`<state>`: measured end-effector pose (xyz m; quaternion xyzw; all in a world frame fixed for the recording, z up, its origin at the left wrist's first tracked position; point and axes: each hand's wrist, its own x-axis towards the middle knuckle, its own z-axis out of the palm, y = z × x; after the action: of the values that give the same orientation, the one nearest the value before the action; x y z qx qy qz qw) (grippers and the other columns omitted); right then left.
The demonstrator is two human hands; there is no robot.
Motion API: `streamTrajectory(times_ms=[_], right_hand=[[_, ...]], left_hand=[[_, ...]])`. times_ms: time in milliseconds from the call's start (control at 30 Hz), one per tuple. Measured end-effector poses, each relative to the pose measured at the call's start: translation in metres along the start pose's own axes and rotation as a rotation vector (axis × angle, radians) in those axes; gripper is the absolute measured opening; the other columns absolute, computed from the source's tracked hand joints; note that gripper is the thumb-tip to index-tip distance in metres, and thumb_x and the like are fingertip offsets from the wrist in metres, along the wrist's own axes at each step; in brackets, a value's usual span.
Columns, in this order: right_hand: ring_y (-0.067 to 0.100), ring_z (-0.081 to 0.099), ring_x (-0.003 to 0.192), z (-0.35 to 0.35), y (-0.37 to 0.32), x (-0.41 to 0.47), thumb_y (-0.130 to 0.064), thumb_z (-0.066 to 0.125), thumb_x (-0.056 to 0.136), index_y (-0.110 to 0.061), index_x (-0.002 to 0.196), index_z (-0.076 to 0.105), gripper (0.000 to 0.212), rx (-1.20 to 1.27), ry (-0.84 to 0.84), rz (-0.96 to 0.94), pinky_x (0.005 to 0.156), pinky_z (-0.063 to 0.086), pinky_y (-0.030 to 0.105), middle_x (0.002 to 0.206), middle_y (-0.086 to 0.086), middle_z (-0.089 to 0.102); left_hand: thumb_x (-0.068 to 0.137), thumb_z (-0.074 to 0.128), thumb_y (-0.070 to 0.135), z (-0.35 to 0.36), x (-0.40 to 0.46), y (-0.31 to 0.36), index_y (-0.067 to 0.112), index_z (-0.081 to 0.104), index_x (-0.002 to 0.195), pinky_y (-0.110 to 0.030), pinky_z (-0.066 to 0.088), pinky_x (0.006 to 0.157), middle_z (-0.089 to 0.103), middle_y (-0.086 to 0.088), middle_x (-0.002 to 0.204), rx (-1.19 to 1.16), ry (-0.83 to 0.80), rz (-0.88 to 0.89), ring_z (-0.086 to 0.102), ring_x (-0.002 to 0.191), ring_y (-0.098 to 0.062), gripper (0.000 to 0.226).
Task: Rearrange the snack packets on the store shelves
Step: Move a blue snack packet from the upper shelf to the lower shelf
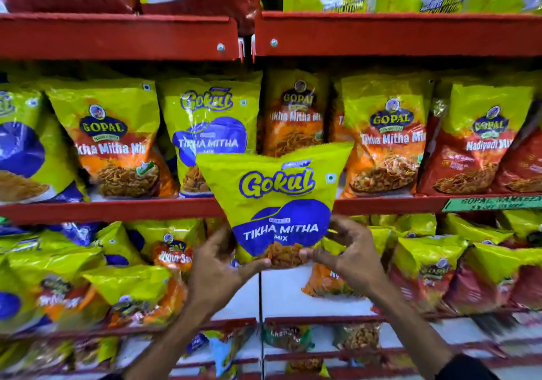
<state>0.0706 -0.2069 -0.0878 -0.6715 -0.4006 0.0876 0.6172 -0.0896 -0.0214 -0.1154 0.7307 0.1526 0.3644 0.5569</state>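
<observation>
I hold the Gokul packet (278,200) upright before the middle shelf (117,209), my left hand (217,268) at its lower left, my right hand (349,253) at its lower right. Behind it stands a Gopal packet (294,115); another Gokul packet (209,133) stands left of that.

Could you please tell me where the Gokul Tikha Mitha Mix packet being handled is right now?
In the head view, the held Gokul packet is centre frame, gripped at its bottom by the left hand and right hand, before the middle shelf.
</observation>
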Motion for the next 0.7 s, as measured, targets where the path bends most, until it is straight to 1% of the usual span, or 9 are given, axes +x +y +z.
streamTrajectory(times_ms=[100,167,233,333,433,500,600,633,700], right_hand=[[0.006,0.074,0.1,0.018,0.034,-0.022,-0.025,0.093,0.062,-0.032,0.102,0.077,0.044,0.028,-0.041,0.116,0.087,0.06,0.028,0.106,-0.011,0.081],[0.007,0.075,0.101,0.029,0.056,-0.037,-0.022,0.094,0.061,-0.036,0.101,0.077,0.045,0.02,-0.06,0.192,0.087,0.059,0.025,0.105,-0.012,0.081],[0.009,0.076,0.102,0.038,0.076,-0.048,-0.018,0.095,0.06,-0.039,0.099,0.077,0.048,0.027,-0.074,0.268,0.088,0.06,0.028,0.104,-0.013,0.081],[0.013,0.076,0.105,0.049,0.105,-0.059,-0.011,0.095,0.061,-0.029,0.103,0.076,0.049,0.048,-0.104,0.365,0.092,0.06,0.035,0.108,-0.009,0.081],[0.018,0.077,0.101,0.06,0.129,-0.066,-0.002,0.093,0.061,-0.023,0.103,0.074,0.05,0.053,-0.136,0.48,0.092,0.06,0.041,0.106,-0.001,0.082],[0.014,0.077,0.092,0.066,0.143,-0.068,0.003,0.092,0.06,-0.022,0.098,0.074,0.048,0.033,-0.157,0.546,0.088,0.059,0.039,0.104,0.003,0.082],[0.016,0.074,0.09,0.076,0.159,-0.06,0.009,0.088,0.063,-0.017,0.094,0.075,0.043,-0.003,-0.181,0.613,0.084,0.062,0.041,0.107,0.014,0.08],[0.018,0.072,0.09,0.079,0.166,-0.053,0.011,0.086,0.064,-0.014,0.094,0.074,0.041,-0.008,-0.173,0.638,0.081,0.063,0.037,0.109,0.018,0.079],[0.018,0.069,0.09,0.084,0.175,-0.038,0.012,0.084,0.068,-0.007,0.098,0.074,0.036,-0.024,-0.148,0.686,0.073,0.06,0.022,0.112,0.023,0.076]], left_hand=[[0.056,0.097,0.008,-0.003,-0.029,-0.033,0.023,0.068,0.112,-0.016,0.059,0.082,0.078,0.017,0.114,-0.001,-0.013,-0.145,0.075,0.104,-0.006,0.066],[0.054,0.097,0.008,-0.004,-0.045,-0.053,0.024,0.066,0.114,-0.014,0.058,0.081,0.078,0.021,0.111,0.006,-0.017,-0.225,0.075,0.102,-0.003,0.069],[0.055,0.095,-0.001,-0.004,-0.057,-0.073,0.025,0.065,0.114,-0.015,0.058,0.08,0.079,0.022,0.108,-0.002,-0.021,-0.303,0.075,0.1,-0.002,0.071],[0.057,0.089,-0.016,-0.002,-0.067,-0.1,0.019,0.065,0.113,-0.02,0.06,0.078,0.081,0.013,0.106,-0.046,-0.031,-0.421,0.076,0.1,-0.007,0.07],[0.058,0.084,-0.022,0.0,-0.076,-0.125,0.012,0.064,0.114,-0.021,0.061,0.074,0.082,0.013,0.101,-0.08,-0.044,-0.541,0.076,0.095,-0.005,0.069],[0.054,0.085,-0.023,0.001,-0.08,-0.14,0.003,0.065,0.111,-0.021,0.061,0.068,0.083,0.007,0.096,-0.074,-0.068,-0.615,0.077,0.085,-0.006,0.066],[0.043,0.09,-0.006,0.001,-0.071,-0.154,-0.001,0.07,0.101,-0.03,0.061,0.059,0.083,-0.003,0.083,-0.002,-0.099,-0.723,0.073,0.067,-0.017,0.061],[0.044,0.09,-0.004,0.002,-0.062,-0.157,-0.002,0.07,0.1,-0.031,0.06,0.058,0.082,-0.003,0.078,0.017,-0.1,-0.757,0.071,0.063,-0.018,0.06],[0.053,0.089,-0.013,0.006,-0.042,-0.157,0.001,0.065,0.101,-0.031,0.058,0.056,0.078,-0.012,0.075,0.001,-0.09,-0.842,0.067,0.054,-0.021,0.055]])
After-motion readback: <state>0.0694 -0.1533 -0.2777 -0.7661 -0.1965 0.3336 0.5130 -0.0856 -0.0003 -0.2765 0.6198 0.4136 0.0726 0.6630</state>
